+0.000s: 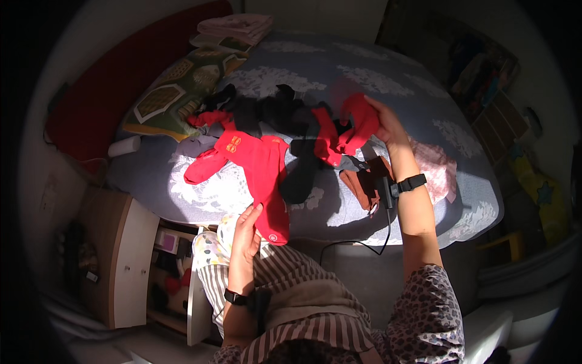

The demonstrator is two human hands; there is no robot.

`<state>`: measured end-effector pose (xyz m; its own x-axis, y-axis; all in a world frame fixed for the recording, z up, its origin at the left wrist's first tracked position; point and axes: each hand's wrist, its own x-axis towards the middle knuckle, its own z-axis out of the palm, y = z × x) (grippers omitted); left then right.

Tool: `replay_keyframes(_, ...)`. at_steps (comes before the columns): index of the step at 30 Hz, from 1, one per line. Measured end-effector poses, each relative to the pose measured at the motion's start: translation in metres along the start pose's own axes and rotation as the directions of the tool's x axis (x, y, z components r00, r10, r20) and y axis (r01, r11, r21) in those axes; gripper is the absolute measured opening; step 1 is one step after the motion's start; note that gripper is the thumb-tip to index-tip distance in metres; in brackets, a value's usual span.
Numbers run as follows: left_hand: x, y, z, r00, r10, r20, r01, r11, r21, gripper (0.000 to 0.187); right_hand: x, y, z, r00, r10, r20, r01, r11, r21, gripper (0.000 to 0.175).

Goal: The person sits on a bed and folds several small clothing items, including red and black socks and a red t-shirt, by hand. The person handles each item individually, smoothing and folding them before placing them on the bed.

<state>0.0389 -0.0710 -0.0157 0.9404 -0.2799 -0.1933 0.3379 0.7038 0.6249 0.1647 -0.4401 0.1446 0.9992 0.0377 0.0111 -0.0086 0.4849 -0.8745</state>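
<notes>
My left hand (248,227) grips the edge of a long red sock (268,182), whose lower end hangs over the bed's near edge by my lap. Yellow writing marks its upper part. At the right of the pile, my right hand (386,120) has hold of another red sock (361,118), slightly blurred at its top. Just left of that lies a further red sock (323,136). Black and dark grey socks (277,113) are heaped behind, partly covering one another. Below my right wrist is a brown knitted sock (357,184). A red piece (207,166) sticks out to the left.
All this lies on a bed with a grey-blue floral sheet (377,82). Patterned pillows (159,104) and a white roll (124,146) are at left, a pink cloth (432,168) at right. An open drawer (170,273) stands beside my legs. A cable (352,243) hangs from my right wrist device.
</notes>
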Motion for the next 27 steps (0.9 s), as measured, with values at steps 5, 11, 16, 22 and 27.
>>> replay_keyframes(5,-0.004,0.005,-0.015,1.000,0.004,0.009,-0.002,0.991,-0.136,0.025,-0.004,0.014,0.031,0.989,0.077,0.129,-0.097,0.982,0.161,0.024)
replay_keyframes(11,-0.017,0.016,-0.001,0.993,0.076,0.089,-0.052,0.969,-0.241,0.038,0.002,0.029,0.061,0.934,0.123,0.337,-0.187,0.969,0.165,0.023)
replay_keyframes(16,-0.023,0.022,-0.003,0.988,0.102,0.113,-0.078,0.976,-0.205,0.044,-0.004,0.047,0.113,0.904,-0.070,0.422,0.040,0.996,0.079,0.030)
replay_keyframes(22,-0.022,0.018,-0.004,0.975,0.123,0.184,-0.061,0.949,-0.310,0.052,-0.048,0.099,0.151,0.695,0.076,0.715,0.433,0.750,-0.501,0.028)
replay_keyframes(27,-0.021,0.013,-0.017,0.978,0.126,0.169,-0.059,0.933,-0.355,0.048,-0.074,0.168,0.127,0.604,0.152,0.782,0.728,0.294,-0.619,0.039)
